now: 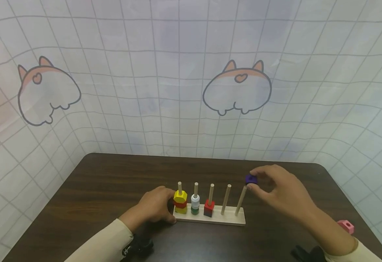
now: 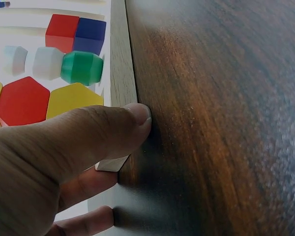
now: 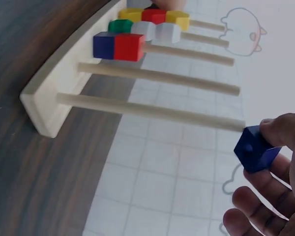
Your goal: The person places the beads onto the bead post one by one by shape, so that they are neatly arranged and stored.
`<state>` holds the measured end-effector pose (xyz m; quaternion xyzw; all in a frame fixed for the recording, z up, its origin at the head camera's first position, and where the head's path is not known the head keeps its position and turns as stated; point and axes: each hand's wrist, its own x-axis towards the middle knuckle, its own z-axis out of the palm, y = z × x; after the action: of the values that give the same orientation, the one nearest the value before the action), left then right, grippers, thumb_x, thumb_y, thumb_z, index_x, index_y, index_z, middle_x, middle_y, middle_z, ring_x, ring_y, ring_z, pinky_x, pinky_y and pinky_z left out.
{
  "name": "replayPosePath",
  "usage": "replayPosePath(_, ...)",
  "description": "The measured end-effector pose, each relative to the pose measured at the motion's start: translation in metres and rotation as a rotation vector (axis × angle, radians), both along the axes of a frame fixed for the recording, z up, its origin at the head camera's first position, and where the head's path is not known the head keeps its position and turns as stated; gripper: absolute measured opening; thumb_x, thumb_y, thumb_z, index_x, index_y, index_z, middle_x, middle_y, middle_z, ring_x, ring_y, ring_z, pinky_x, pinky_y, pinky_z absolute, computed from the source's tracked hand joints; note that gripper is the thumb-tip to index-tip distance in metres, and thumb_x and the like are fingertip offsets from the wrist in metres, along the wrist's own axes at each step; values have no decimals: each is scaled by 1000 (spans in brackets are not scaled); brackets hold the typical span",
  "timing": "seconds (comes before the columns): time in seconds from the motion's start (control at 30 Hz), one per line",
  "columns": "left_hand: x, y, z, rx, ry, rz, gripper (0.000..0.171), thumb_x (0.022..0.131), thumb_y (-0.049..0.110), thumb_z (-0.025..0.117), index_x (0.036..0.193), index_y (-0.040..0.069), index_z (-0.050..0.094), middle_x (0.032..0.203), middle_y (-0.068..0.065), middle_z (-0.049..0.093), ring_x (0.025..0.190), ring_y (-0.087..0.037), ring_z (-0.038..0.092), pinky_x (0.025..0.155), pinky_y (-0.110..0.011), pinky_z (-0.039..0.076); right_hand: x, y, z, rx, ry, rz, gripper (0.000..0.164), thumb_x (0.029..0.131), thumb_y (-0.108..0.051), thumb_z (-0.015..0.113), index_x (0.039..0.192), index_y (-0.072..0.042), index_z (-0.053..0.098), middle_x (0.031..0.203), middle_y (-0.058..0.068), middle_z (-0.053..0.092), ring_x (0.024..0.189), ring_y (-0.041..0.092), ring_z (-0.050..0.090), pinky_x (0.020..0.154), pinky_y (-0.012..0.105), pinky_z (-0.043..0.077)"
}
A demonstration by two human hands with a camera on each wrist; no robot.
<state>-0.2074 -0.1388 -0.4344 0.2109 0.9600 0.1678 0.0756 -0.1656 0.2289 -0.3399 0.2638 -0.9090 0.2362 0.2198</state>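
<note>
My left hand [image 1: 156, 204] grips the left end of a wooden peg board [image 1: 223, 219], its thumb [image 2: 118, 125] along the front edge. My right hand [image 1: 285, 189] pinches a dark blue bead [image 3: 258, 149] between thumb and fingers. That bead is right at the tip of the rightmost peg [image 3: 152, 110], its hole showing. Yellow and red hexagonal beads [image 1: 180, 202] are stacked on the leftmost peg. Beside them, white beads [image 1: 195, 201] sit over a green one [image 2: 82, 68]. The middle peg carries a red cube [image 3: 129, 47] above a blue one [image 3: 103, 45]. Two bare pegs stand at the right.
A pink bead [image 1: 346, 226] with a hole lies on the dark wooden table [image 1: 128, 171] at the right, beside my forearm. Black wrist gear [image 1: 138, 245] shows under the left sleeve. Behind the table hangs a white grid-patterned cloth [image 1: 177, 91].
</note>
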Motion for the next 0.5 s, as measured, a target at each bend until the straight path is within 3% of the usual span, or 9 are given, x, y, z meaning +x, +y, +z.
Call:
replayPosePath(0.27,-1,0,-1,4,-1,0,55,59,35,99,108,25,74,104,6,70,102,-21,61,80,-56,52,-4,-18,10,-50,-54,25,27,83,-17,87,105,-14,72,99,-11,70,89,9,68,75,34,57)
replayPosePath(0.5,0,-1,-1,7,-4,2,57,59,35,99,109,24,75,105,6,70,104,-22,61,80,-57,52,-4,-36,7,-109,-100,39,27,83,-16,87,104,-15,70,98,-10,70,85,9,67,73,32,57)
